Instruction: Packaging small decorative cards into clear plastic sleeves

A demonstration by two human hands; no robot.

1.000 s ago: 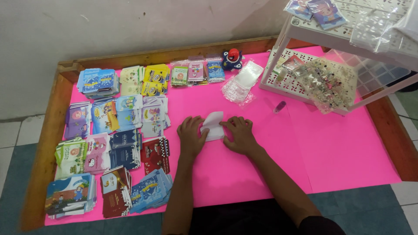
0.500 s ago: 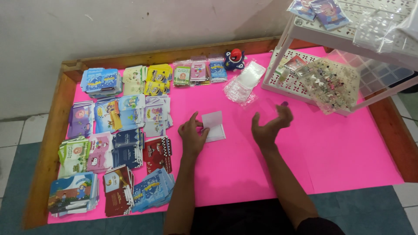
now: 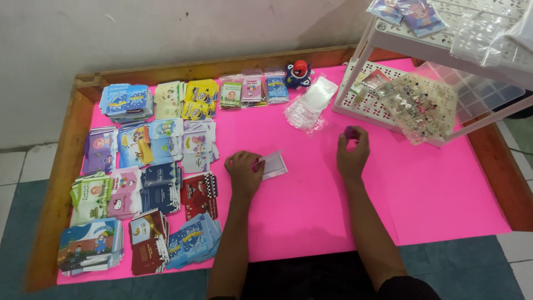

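Note:
My left hand (image 3: 244, 171) rests on the pink table cover (image 3: 311, 194) with its fingers closed on the edge of a small clear plastic sleeve holding a white card (image 3: 273, 165). My right hand (image 3: 352, 153) is further right, near the white rack, with its fingertips pinched on a small purple object (image 3: 350, 132) that rests on the pink cover.
Rows of colourful small booklets and card packs (image 3: 144, 172) cover the left side. A stack of clear sleeves (image 3: 311, 103) and a red and blue toy (image 3: 298, 73) lie at the back. A white lattice rack (image 3: 388, 89) holds a bag of small trinkets (image 3: 419, 105). Wooden table rim (image 3: 61, 178).
My right hand has left the sleeve and moved right and away from me to the small purple object. My left hand stayed on the sleeve.

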